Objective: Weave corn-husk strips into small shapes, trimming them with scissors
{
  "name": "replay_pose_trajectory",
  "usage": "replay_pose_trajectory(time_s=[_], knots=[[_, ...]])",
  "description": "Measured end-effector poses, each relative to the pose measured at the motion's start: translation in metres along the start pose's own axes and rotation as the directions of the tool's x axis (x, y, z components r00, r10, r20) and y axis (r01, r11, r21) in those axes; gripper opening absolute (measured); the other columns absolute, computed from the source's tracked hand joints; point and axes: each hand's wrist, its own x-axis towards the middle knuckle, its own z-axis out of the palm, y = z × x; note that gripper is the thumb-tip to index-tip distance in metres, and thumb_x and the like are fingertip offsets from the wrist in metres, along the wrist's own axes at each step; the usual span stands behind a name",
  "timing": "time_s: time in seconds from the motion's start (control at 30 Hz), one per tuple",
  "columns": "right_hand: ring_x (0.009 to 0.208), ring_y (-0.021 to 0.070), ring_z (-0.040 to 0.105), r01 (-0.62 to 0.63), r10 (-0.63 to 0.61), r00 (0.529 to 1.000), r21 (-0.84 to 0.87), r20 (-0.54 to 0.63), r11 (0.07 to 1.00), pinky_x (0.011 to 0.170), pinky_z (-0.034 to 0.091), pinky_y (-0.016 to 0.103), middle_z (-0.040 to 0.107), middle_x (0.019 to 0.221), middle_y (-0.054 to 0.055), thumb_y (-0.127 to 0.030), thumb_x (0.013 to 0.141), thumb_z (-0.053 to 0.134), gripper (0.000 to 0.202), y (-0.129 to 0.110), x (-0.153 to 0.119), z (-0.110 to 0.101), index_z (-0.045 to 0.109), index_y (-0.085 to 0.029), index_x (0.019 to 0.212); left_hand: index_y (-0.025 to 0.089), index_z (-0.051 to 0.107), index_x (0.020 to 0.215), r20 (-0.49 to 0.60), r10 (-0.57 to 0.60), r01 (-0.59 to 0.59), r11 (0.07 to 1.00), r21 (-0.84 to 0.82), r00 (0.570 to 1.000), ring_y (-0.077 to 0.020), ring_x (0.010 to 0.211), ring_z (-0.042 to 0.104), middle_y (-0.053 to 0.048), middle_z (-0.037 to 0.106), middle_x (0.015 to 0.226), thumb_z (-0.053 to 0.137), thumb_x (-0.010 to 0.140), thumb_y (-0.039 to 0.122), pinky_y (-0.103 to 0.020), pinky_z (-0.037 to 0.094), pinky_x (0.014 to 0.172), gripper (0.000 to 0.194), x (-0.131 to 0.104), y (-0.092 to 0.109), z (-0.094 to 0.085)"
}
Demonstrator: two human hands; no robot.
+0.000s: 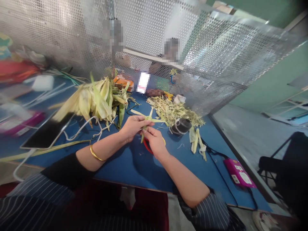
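Together, the person's left hand (132, 127) and right hand (156, 141) pinch a crossed husk piece (149, 118) between their fingers above the blue tabletop (120, 170); a black spool (182, 126) sits beside the shredded husks (172, 110); a husk bundle (99, 99) lies to the left.

1 black-screened device (48, 131) lower left, white cable (24, 158) attached. Perforated metal partition (149, 25) behind blue table (115, 170). 1 magenta packet (239, 173) on table's right side. Dark chair (286, 163) far right.
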Motion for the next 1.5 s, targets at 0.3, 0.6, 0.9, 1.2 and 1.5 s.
replay_pose_trajectory(time_s=[0.3, 0.6, 0.9, 1.2, 1.5], knots=[[0.065, 0.0144, 0.059, -0.055, 0.089, 0.981, 0.196, -0.172, 0.979, 0.068, 0.05, 0.03, 0.065, 0.072, 0.002, -0.044, 0.072, 0.067, 0.027, -0.015, 0.009, -0.017, 0.063, -0.018, 0.076, 0.014, 0.066, 0.065, -0.051, 0.093, -0.096, 0.993, -0.065, 0.994, -0.0129, 0.063, 0.063, -0.005, 0.07, 0.07, 0.077, 0.065, 0.028, -0.023, 0.047, 0.058, 0.018, 0.001, 0.002, -0.002], [0.058, 0.0138, 0.058, -0.042, 0.098, 0.968, 0.236, -0.232, 0.971, 0.064, 0.051, 0.031, 0.062, 0.061, -0.002, -0.032, 0.066, 0.072, 0.017, -0.011, 0.017, -0.031, 0.06, -0.019, 0.067, 0.014, 0.07, 0.098, 0.01, 0.054, -0.055, 0.997, 0.058, 0.998, -0.0122, 0.063, 0.064, -0.008, 0.071, 0.083, 0.075, 0.068, 0.032, -0.021, 0.044, 0.053, 0.035, 0.002, -0.001, -0.005], [0.056, 0.0127, 0.054, 0.098, -0.123, 0.974, -0.133, -0.193, 0.986, 0.062, 0.045, 0.027, 0.06, 0.056, -0.002, -0.032, 0.078, 0.061, 0.018, -0.019, 0.007, -0.033, 0.059, -0.019, 0.065, 0.013, 0.07, 0.078, -0.11, 0.118, -0.115, 0.993, 0.029, 0.987, -0.0083, 0.048, 0.054, -0.004, 0.065, 0.069, 0.079, 0.063, 0.032, -0.022, 0.037, 0.042, 0.026, 0.014, -0.005, -0.01], [0.066, 0.0131, 0.056, -0.056, 0.051, 0.987, -0.028, -0.154, 0.998, 0.068, 0.045, 0.028, 0.064, 0.07, 0.001, -0.048, 0.073, 0.065, 0.03, -0.021, 0.024, -0.054, 0.071, -0.018, 0.076, 0.013, 0.073, 0.087, 0.041, -0.05, 0.043, 0.988, 0.151, 0.998, -0.0051, 0.047, 0.045, -0.004, 0.062, 0.069, 0.079, 0.062, 0.037, -0.019, 0.022, 0.04, 0.035, 0.006, 0.006, -0.012], [0.056, 0.0119, 0.049, 0.025, -0.023, 0.986, 0.012, -0.162, 1.0, 0.059, 0.042, 0.027, 0.055, 0.057, -0.003, -0.037, 0.07, 0.067, 0.02, -0.011, 0.023, -0.044, 0.061, -0.019, 0.065, 0.014, 0.069, 0.065, 0.093, -0.101, 0.078, 0.971, 0.224, 0.991, -0.0047, 0.041, 0.025, 0.004, 0.041, 0.044, 0.075, 0.065, 0.044, -0.023, 0.012, 0.041, 0.03, -0.001, 0.002, -0.003]])
